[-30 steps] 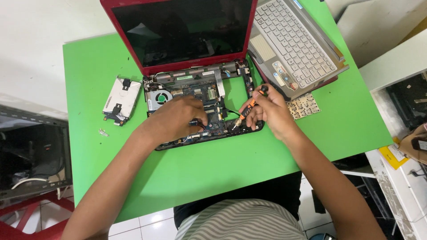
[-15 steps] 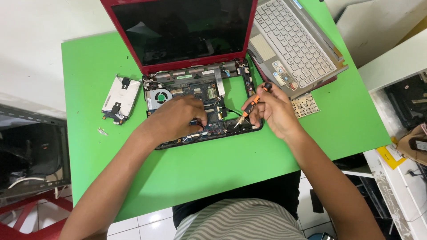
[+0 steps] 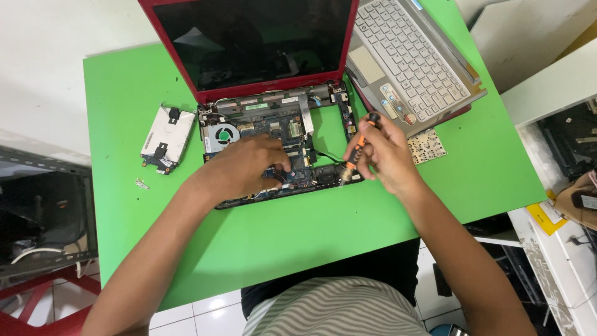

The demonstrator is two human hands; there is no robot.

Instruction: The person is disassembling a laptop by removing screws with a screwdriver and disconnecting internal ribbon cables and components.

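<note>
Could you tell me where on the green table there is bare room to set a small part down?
The green table is bare along its near edge, below the opened laptop, and at the far left beside the hard drive. It is crowded around the right hand with the screwdriver, the keyboard and the keypad sheet.

On the green bench point(image 3: 298, 249), the near strip between the opened laptop base point(image 3: 280, 146) and the front edge lies bare except for the person's two forearms crossing it. The raised red-framed screen point(image 3: 249, 43) walls off the far side of the base, and a grey keyboard panel point(image 3: 410, 62) with a small key sheet point(image 3: 426, 146) crowds the right. On the left, a silver drive point(image 3: 166, 137) and a tiny metal piece point(image 3: 142, 183) sit just beside the base, with open green surface beyond them.
</note>
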